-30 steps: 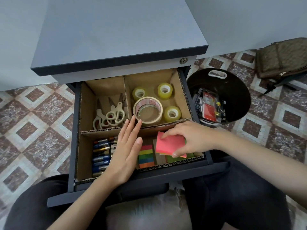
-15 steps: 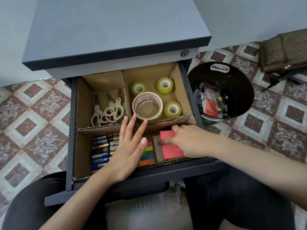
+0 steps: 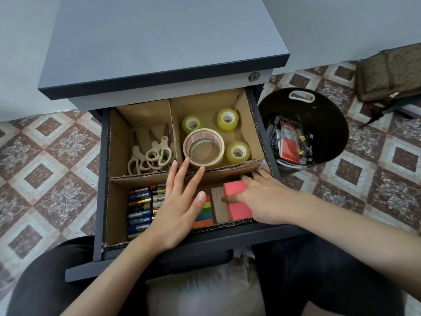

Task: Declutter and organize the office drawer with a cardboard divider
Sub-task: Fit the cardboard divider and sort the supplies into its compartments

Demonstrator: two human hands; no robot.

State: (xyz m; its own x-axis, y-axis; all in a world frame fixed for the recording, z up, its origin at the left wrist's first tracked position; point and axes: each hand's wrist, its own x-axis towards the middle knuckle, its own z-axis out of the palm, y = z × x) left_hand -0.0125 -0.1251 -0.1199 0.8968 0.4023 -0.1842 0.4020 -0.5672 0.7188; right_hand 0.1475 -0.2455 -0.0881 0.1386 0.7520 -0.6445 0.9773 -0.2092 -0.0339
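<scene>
Drawer (image 3: 99, 190) stands open below the worktop (image 3: 159, 42), lined with a cardboard divider (image 3: 237, 165): two back cells and one long front cell, so like stays with like. Black bin (image 3: 323, 115) just to the right, apparently for discards. Left hand (image 3: 180, 208) flat, fingers straight, empty, over the front cell, tips near the cross-wall, probably steadying it; contact unclear. Right hand (image 3: 264, 201) curled round the pink note pad (image 3: 237, 201), thumb on its left edge, seating it at the right end beside a wooden block (image 3: 219, 206). Tape rolls (image 3: 203, 148) back right, scissors (image 3: 152, 156) back left, batteries (image 3: 141, 206) front left.
</scene>
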